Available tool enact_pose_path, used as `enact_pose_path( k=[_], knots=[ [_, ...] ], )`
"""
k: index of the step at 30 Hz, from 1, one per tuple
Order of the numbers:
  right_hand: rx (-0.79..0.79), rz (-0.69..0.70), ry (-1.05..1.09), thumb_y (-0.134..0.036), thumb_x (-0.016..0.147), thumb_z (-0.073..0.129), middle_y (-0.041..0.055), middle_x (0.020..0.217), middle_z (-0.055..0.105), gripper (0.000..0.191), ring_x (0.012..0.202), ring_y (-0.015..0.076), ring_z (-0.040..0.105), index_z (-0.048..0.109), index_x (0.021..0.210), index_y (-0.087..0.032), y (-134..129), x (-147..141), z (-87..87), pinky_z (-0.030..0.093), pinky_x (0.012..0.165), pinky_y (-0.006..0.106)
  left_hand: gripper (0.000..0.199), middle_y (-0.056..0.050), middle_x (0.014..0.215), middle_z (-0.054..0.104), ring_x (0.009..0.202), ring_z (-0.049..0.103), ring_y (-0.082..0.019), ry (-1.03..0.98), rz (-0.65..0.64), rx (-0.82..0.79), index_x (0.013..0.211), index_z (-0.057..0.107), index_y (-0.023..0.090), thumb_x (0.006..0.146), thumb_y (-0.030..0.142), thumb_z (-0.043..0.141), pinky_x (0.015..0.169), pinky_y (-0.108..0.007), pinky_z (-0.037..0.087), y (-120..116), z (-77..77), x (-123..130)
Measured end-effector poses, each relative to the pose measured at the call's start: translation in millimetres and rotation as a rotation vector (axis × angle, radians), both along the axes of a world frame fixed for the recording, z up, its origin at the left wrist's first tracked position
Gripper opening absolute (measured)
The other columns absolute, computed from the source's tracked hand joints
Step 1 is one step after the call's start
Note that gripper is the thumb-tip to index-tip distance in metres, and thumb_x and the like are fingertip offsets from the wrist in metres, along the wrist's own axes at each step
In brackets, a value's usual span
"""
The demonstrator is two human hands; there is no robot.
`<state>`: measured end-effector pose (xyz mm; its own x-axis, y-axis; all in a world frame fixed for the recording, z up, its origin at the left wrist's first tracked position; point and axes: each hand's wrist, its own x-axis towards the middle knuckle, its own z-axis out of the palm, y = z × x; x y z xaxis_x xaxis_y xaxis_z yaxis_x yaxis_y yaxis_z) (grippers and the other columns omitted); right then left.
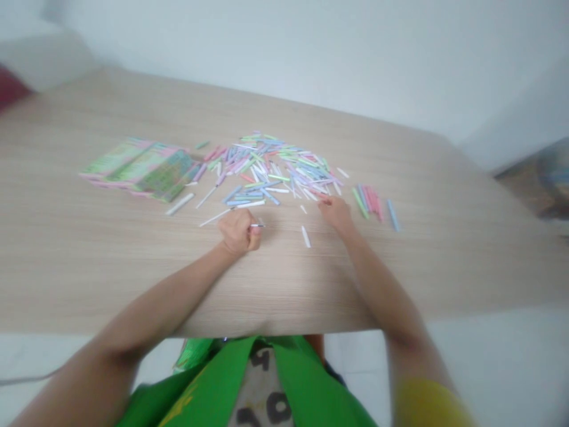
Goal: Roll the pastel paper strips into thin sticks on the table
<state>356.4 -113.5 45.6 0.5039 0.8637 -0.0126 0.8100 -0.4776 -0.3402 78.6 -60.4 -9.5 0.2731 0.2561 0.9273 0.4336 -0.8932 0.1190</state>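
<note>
My left hand (240, 230) is closed near the front of the pile, with a thin white stick with a dark tip (258, 225), like a pen refill, poking out between thumb and fingers. At the pile's near right edge, my right hand (335, 213) has its fingers drawn together. A reddish stick (319, 194) lies right at those fingertips; whether it is gripped is unclear. The pile of pastel pen pieces (275, 169) spreads beyond both hands. A white tapered piece (306, 236) lies between them. Another thin white refill-like stick (216, 217) lies just beyond my left hand.
Green and pink printed packs (133, 166) lie left of the pile, near a loose white tube (180, 204). To the right are a small group of green, blue and pink pieces (368, 201) and a lone blue piece (393, 215). A wall borders the wooden table (155, 284).
</note>
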Motion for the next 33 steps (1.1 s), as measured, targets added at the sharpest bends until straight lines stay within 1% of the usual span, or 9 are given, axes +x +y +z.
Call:
enact_pose_path(
  k=[4, 7, 10, 17, 19, 23, 26, 29, 33],
  knots=[
    [0.036, -0.06, 0.011, -0.036, 0.095, 0.052, 0.0143, 0.123, 0.073, 0.037, 0.118, 0.0285, 0.064, 0.075, 0.119, -0.02, 0, 4, -0.7, 0.043, 0.102, 0.037, 0.041, -0.001, 0.054, 0.039, 0.052, 0.038, -0.017, -0.038, 0.063, -0.08, 0.063, 0.034, 0.024, 0.097, 0.047, 0.03, 0.057, -0.036, 0.028, 5, 0.4, -3],
    [0.05, -0.029, -0.006, -0.037, 0.096, 0.052, 0.0143, 0.125, 0.072, 0.037, 0.122, 0.0289, 0.063, 0.075, 0.12, -0.021, -1, 2, -1.3, 0.042, 0.104, 0.038, 0.043, 0.0, 0.054, 0.035, 0.052, 0.035, -0.016, -0.096, 0.108, -0.165, 0.062, 0.03, 0.025, 0.097, 0.049, 0.029, 0.058, -0.035, 0.027, 9, -0.8, -6],
    [0.039, -0.001, -0.008, -0.037, 0.096, 0.052, 0.013, 0.122, 0.073, 0.036, 0.12, 0.0271, 0.063, 0.075, 0.119, -0.021, -1, 5, 2.7, 0.04, 0.105, 0.037, 0.04, 0.0, 0.053, 0.035, 0.051, 0.034, -0.016, -0.128, 0.118, -0.174, 0.061, 0.031, 0.024, 0.095, 0.046, 0.033, 0.058, -0.035, 0.026, 10, -2.0, -9],
    [0.005, -0.105, 0.016, -0.037, 0.1, 0.046, 0.0108, 0.117, 0.075, 0.039, 0.108, 0.0221, 0.068, 0.073, 0.119, -0.016, 3, 43, 14.6, 0.046, 0.092, 0.031, 0.035, 0.0, 0.051, 0.036, 0.05, 0.036, -0.016, -0.069, 0.134, -0.212, 0.059, 0.031, 0.024, 0.087, 0.043, 0.041, 0.057, -0.033, 0.027, 12, -3.0, -14],
    [-0.019, -0.143, 0.006, -0.035, 0.099, 0.048, 0.012, 0.118, 0.075, 0.037, 0.111, 0.0235, 0.067, 0.074, 0.119, -0.016, 5, 54, 12.8, 0.046, 0.096, 0.033, 0.034, 0.0, 0.05, 0.037, 0.05, 0.036, -0.016, -0.061, 0.117, -0.209, 0.059, 0.03, 0.025, 0.085, 0.042, 0.041, 0.057, -0.033, 0.027, 12, -3.4, -12],
    [-0.051, -0.219, -0.058, -0.031, 0.096, 0.053, 0.0188, 0.123, 0.072, 0.035, 0.126, 0.0318, 0.06, 0.076, 0.117, -0.015, 14, 68, 3.0, 0.037, 0.111, 0.047, 0.034, 0.0, 0.049, 0.036, 0.05, 0.036, -0.016, 0.005, 0.083, -0.227, 0.057, 0.032, 0.025, 0.084, 0.044, 0.041, 0.056, -0.033, 0.027, 12, -4.4, -8],
    [-0.041, -0.238, -0.086, -0.031, 0.095, 0.052, 0.0176, 0.124, 0.072, 0.036, 0.131, 0.0318, 0.057, 0.076, 0.118, -0.017, 25, 71, -2.9, 0.031, 0.116, 0.05, 0.033, 0.0, 0.049, 0.036, 0.049, 0.037, -0.016, -0.004, 0.075, -0.217, 0.057, 0.032, 0.024, 0.083, 0.042, 0.044, 0.056, -0.034, 0.026, 13, -5.1, -7],
    [-0.014, -0.242, -0.089, -0.031, 0.096, 0.049, 0.017, 0.122, 0.073, 0.037, 0.126, 0.0303, 0.062, 0.077, 0.117, -0.017, 40, 72, -1.9, 0.036, 0.112, 0.047, 0.03, 0.0, 0.048, 0.04, 0.049, 0.038, -0.016, 0.009, 0.084, -0.163, 0.058, 0.034, 0.024, 0.082, 0.038, 0.047, 0.055, -0.033, 0.026, 13, -5.1, -8],
    [0.025, -0.231, -0.076, -0.03, 0.096, 0.047, 0.0175, 0.115, 0.076, 0.039, 0.114, 0.0285, 0.068, 0.079, 0.112, -0.014, 58, 70, 7.1, 0.046, 0.097, 0.036, 0.03, -0.002, 0.049, 0.047, 0.048, 0.042, -0.016, 0.05, 0.131, -0.098, 0.058, 0.037, 0.023, 0.083, 0.036, 0.046, 0.054, -0.032, 0.029, 11, -2.8, -7]
  ],
)
